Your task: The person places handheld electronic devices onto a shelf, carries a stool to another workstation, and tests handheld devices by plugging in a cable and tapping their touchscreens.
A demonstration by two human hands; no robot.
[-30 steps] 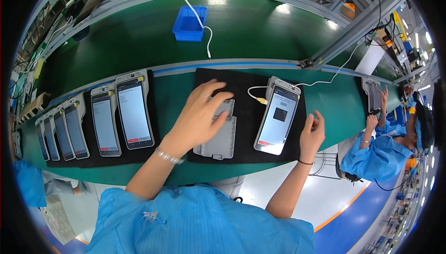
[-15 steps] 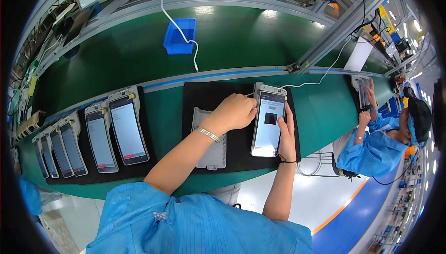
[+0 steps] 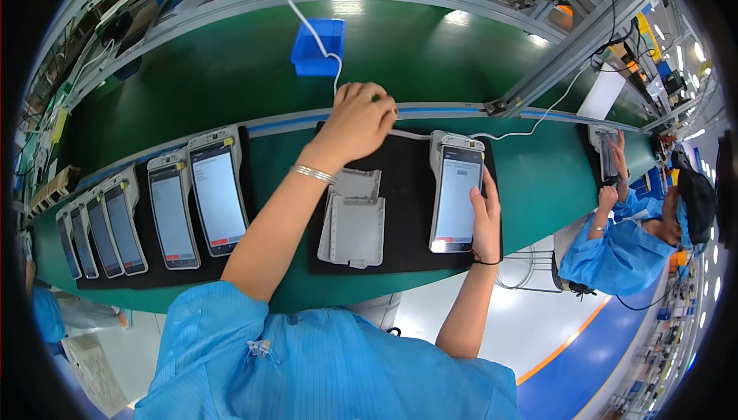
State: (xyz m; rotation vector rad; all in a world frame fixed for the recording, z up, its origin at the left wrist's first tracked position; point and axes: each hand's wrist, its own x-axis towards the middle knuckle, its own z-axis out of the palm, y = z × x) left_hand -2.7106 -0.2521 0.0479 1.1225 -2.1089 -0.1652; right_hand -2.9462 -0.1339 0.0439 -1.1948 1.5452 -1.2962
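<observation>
My right hand grips the right edge of a grey-white handheld terminal, thumb over its lit screen and the other fingers partly hidden. The terminal lies at the right end of a black mat. My left hand is raised over the mat's far edge, its fingers curled. A white cable hanging from above runs down to that hand, which hides its lower end; whether the fingers pinch it does not show. Another white cable piece lies between the left hand and the terminal's top. Grey plastic covers rest below my left wrist.
Several lit terminals stand in a row on a black mat at the left. A blue bin sits beyond the metal rail. A co-worker in blue handles another terminal at the far right. A slanted metal post rises at right.
My left hand has moved from the terminal's upper left edge up and left to the hanging cable. The grey covers show more fully. A dark square on the terminal's screen has gone.
</observation>
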